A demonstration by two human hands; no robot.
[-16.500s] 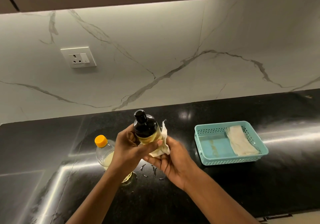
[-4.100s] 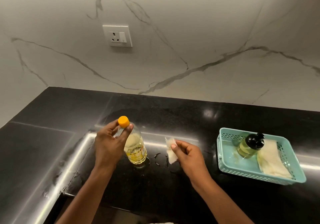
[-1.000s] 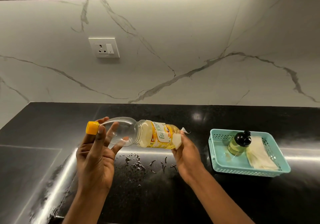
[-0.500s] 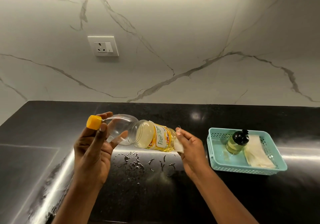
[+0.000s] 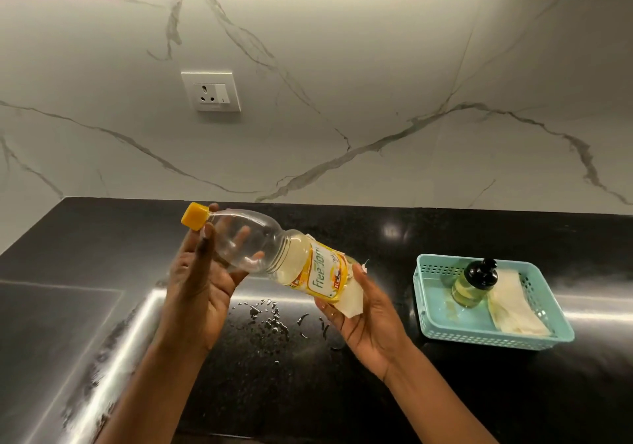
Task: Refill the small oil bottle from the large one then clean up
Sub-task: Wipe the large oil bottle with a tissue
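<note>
The large clear oil bottle (image 5: pixel 274 258) with a yellow cap lies nearly on its side in the air above the black counter, cap up-left, oil pooled at its base end. My left hand (image 5: pixel 200 282) cradles its neck and shoulder. Under the bottle's base, my right hand (image 5: pixel 366 313) presses a white tissue (image 5: pixel 352 301). The small oil bottle (image 5: pixel 471 282), black-capped and filled with yellow oil, stands in the teal basket (image 5: pixel 445 327) at the right.
Oil droplets (image 5: pixel 270 320) are scattered on the black counter (image 5: pixel 342 392) below the bottle. A folded white cloth (image 5: pixel 513 306) lies in the basket beside the small bottle. A wall socket (image 5: pixel 211 91) sits on the marble backsplash.
The large bottle has tilted with its base lower and to the right. My right hand has slid under the base with the tissue; my left hand stays at the neck.
</note>
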